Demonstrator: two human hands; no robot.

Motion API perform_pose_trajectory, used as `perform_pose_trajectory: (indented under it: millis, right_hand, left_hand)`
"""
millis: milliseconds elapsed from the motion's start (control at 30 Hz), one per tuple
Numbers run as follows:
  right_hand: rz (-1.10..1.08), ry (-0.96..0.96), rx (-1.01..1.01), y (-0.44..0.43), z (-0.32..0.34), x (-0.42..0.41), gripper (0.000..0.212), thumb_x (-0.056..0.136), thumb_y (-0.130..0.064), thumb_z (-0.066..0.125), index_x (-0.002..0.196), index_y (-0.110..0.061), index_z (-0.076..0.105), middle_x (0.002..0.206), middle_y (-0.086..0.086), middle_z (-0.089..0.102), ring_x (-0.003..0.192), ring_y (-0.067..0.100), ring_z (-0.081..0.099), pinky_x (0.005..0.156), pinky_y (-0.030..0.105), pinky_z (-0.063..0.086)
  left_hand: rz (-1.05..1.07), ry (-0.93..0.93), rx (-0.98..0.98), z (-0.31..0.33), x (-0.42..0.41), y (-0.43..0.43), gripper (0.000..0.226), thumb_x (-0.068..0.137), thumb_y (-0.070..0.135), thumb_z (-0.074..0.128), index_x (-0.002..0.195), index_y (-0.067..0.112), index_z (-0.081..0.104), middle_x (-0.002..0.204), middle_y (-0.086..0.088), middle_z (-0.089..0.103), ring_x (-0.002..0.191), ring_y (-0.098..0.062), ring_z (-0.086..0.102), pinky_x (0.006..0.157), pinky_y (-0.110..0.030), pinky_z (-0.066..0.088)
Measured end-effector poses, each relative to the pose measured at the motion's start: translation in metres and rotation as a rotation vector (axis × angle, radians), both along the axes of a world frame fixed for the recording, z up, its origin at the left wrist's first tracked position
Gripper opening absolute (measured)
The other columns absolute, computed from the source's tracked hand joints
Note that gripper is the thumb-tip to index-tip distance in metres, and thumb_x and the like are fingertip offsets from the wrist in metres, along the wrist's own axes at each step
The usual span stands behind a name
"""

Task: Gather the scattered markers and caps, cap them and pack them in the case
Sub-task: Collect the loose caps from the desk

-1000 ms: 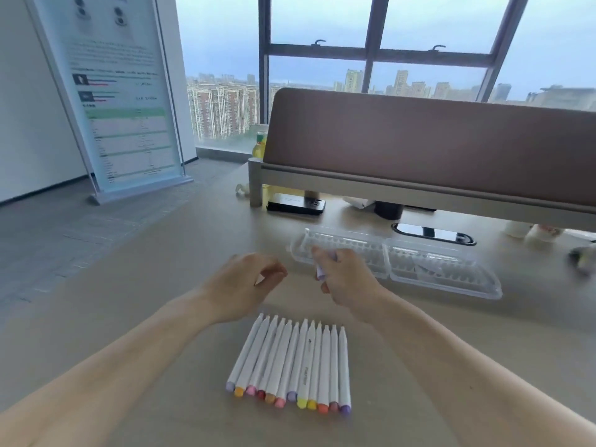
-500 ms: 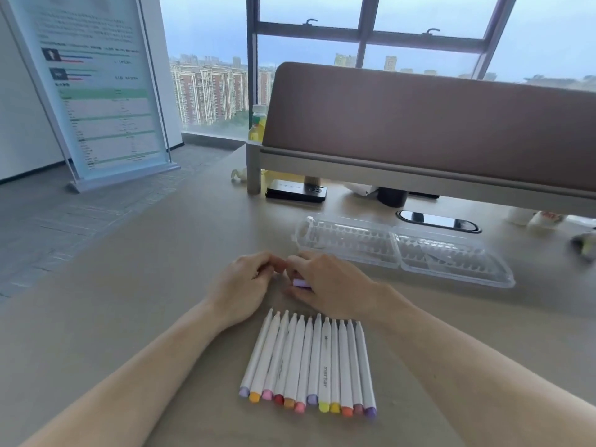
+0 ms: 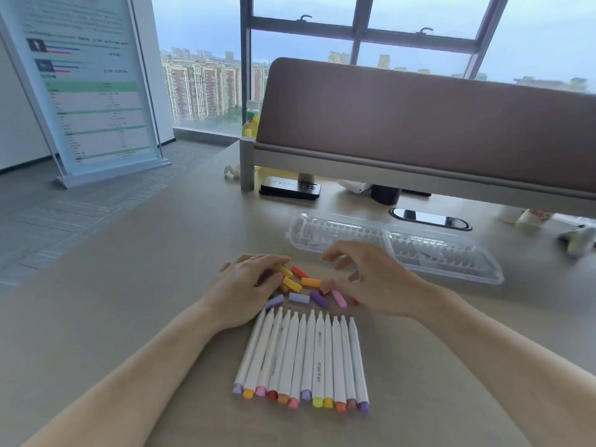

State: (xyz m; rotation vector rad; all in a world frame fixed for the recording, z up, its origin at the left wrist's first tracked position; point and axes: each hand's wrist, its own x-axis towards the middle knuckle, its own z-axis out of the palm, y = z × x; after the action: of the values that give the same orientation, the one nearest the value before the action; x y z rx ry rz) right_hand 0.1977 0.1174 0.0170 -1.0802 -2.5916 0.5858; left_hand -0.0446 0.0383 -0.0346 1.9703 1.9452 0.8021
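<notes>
At the middle of the counter [image 3: 145, 317], the hands are drawing apart, where half a second ago they were huddled together. The left hand [image 3: 245, 288] is lying with relaxed fingers on the left edge of a loose pile of coloured caps [image 3: 311, 281], now uncovered. The right hand [image 3: 377, 282] is hovering at the pile's right, fingers spread and loosely bent, holding nothing. Just nearer, white markers [image 3: 303, 356] are lying side by side. The clear case [image 3: 419, 250] is sitting open at the far right.
</notes>
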Motion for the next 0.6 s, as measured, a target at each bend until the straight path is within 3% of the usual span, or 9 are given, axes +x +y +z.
perform_pose_trajectory:
  millis: [100,200,300,400,533,600]
  right_hand:
    - [-0.076,-0.006,-0.036,0.002,-0.006,0.023,0.028,0.096,-0.032,0.069,0.123,-0.031,0.062,0.119,-0.018,0.061,0.105,-0.003,0.059,0.088,0.022,0.054]
    - [-0.108,0.039,-0.085,0.001,-0.011,0.027,0.021,0.096,-0.029,0.068,0.117,-0.030,0.067,0.109,-0.015,0.066,0.098,0.001,0.063,0.079,0.024,0.057]
    - [-0.125,0.061,-0.135,0.000,-0.016,0.021,0.023,0.092,-0.037,0.072,0.114,-0.034,0.068,0.104,-0.016,0.068,0.096,0.001,0.064,0.080,0.024,0.057]
    - [-0.119,0.058,-0.120,-0.001,-0.018,0.017,0.025,0.091,-0.037,0.073,0.115,-0.036,0.067,0.105,-0.018,0.067,0.097,-0.003,0.063,0.085,0.018,0.050]
    - [-0.174,0.062,-0.075,0.002,-0.005,0.038,0.018,0.093,-0.033,0.070,0.111,-0.036,0.067,0.099,-0.015,0.067,0.092,0.000,0.062,0.080,0.018,0.046]
    - [-0.191,-0.027,-0.081,0.001,0.000,0.055,0.014,0.091,-0.038,0.071,0.104,-0.040,0.067,0.089,-0.012,0.066,0.082,0.001,0.061,0.073,0.016,0.043]
  left_hand:
    - [-0.045,0.039,0.033,-0.004,-0.003,0.002,0.031,0.106,0.043,0.045,0.133,0.045,0.059,0.124,0.026,0.060,0.122,-0.004,0.048,0.108,-0.037,0.038]
    - [-0.033,-0.048,0.117,-0.005,-0.003,0.006,0.022,0.101,0.040,0.057,0.118,0.036,0.071,0.109,0.021,0.068,0.101,0.000,0.060,0.093,-0.030,0.051]
    - [-0.013,-0.077,0.148,-0.005,-0.005,0.007,0.018,0.097,0.040,0.065,0.112,0.034,0.074,0.101,0.022,0.070,0.093,0.003,0.063,0.080,-0.014,0.048]
    - [-0.055,-0.075,0.137,-0.006,-0.006,0.005,0.018,0.096,0.042,0.066,0.111,0.035,0.073,0.101,0.021,0.070,0.091,0.002,0.064,0.078,-0.014,0.049]
    - [-0.033,-0.131,0.135,-0.003,-0.007,0.004,0.016,0.101,0.031,0.061,0.114,0.032,0.070,0.107,0.019,0.066,0.093,0.001,0.062,0.076,-0.011,0.045]
    - [-0.054,-0.163,0.103,-0.001,-0.009,0.003,0.018,0.102,0.026,0.059,0.116,0.031,0.070,0.110,0.019,0.065,0.096,0.000,0.061,0.076,-0.010,0.045]
